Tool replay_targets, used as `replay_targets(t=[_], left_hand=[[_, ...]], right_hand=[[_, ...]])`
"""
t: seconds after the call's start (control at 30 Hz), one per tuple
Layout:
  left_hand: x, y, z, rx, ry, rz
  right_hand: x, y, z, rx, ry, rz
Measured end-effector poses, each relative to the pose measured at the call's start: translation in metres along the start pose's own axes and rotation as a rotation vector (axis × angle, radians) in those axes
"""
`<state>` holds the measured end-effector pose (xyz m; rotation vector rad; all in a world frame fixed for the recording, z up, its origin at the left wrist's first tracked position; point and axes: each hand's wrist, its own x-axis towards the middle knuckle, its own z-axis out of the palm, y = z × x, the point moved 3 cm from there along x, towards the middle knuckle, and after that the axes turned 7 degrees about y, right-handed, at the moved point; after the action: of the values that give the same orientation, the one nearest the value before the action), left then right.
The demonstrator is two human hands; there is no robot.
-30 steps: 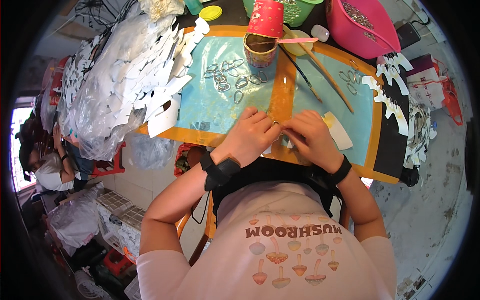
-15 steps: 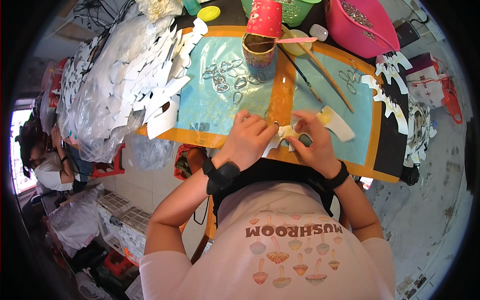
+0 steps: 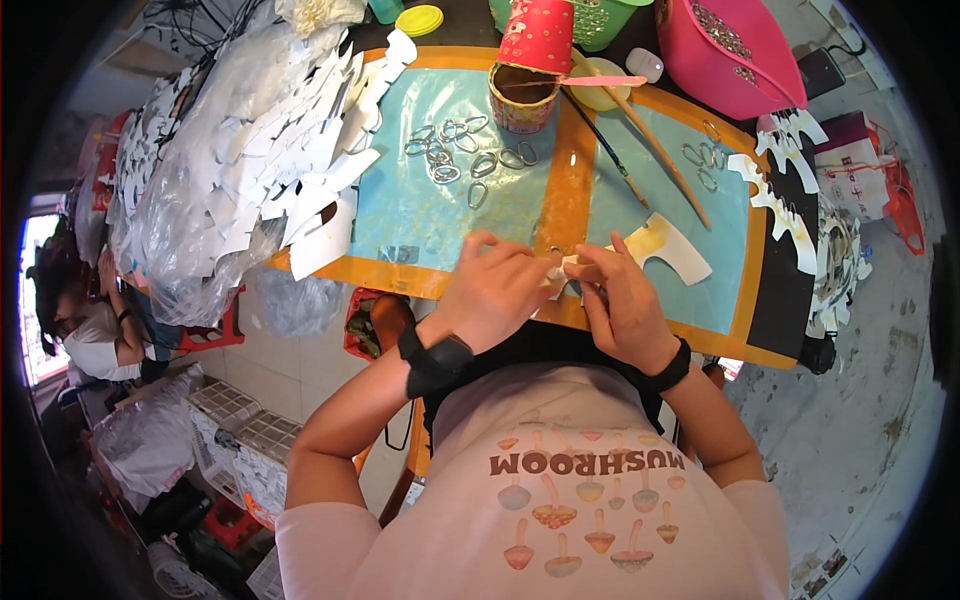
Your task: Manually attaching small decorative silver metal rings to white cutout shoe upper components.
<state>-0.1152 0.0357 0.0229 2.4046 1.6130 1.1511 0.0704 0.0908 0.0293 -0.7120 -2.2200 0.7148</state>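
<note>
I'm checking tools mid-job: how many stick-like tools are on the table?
3 in view: the thin dark brush, the wooden stick to its right, and the pink stick reaching out of the open pot. The white heap may hide more.

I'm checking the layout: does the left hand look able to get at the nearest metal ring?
Likely yes: the ring lies just beyond the left hand, with only mat between. It seems to hold a white piece it may need to release.
</note>
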Motion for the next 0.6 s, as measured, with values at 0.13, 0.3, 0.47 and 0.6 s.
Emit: replay_targets(t=[0.13, 0.3, 0.47, 0.6], left_hand=[[-0.002, -0.002, -0.007, -0.174, 0.020, -0.235], [0.004, -0.001, -0.012, -0.393, 0.264, -0.599], [0.023, -0.003, -0.019, -0.073, 0.047, -0.123], [0.021, -0.005, -0.010, -0.011, -0.122, 0.034]], right_hand=[[0.000, 0.002, -0.001, 0.024, -0.011, 0.068], [0.002, 0.000, -0.002, 0.021, 0.000, 0.069], [0.004, -0.001, -0.001, -0.003, -0.013, 0.041], [0.005, -0.002, -0.001, -0.005, -0.013, 0.033]])
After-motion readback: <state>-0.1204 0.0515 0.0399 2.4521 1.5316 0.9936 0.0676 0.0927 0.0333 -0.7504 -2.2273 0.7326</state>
